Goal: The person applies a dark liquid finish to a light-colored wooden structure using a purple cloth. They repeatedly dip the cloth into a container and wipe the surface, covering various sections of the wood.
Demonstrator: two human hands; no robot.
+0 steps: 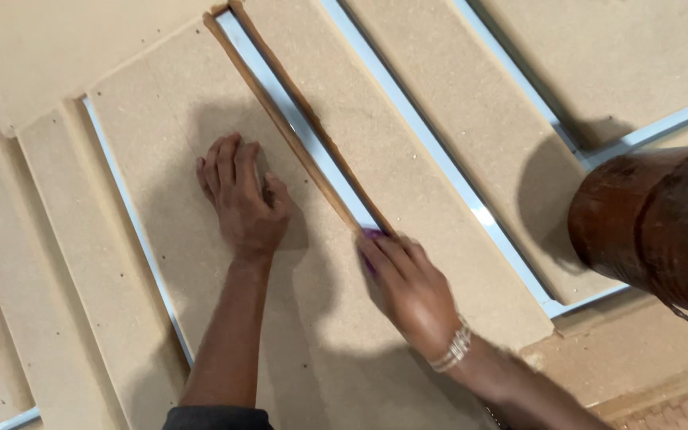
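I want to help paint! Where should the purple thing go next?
Probably further up the groove: the right hand presses the purple applicator at the stained strip's lower end, while the left hand lies flat on the fibreboard panel.

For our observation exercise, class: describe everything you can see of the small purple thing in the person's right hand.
The purple thing shows only as a small patch, bright violet, at the tips of the right hand, whose fingers close over most of it. Its shape and material cannot be told. It sits at the lower end of the groove between two fibreboard panels, against the brown-stained edges there. The left hand lies flat on the neighbouring panel, apart from it.
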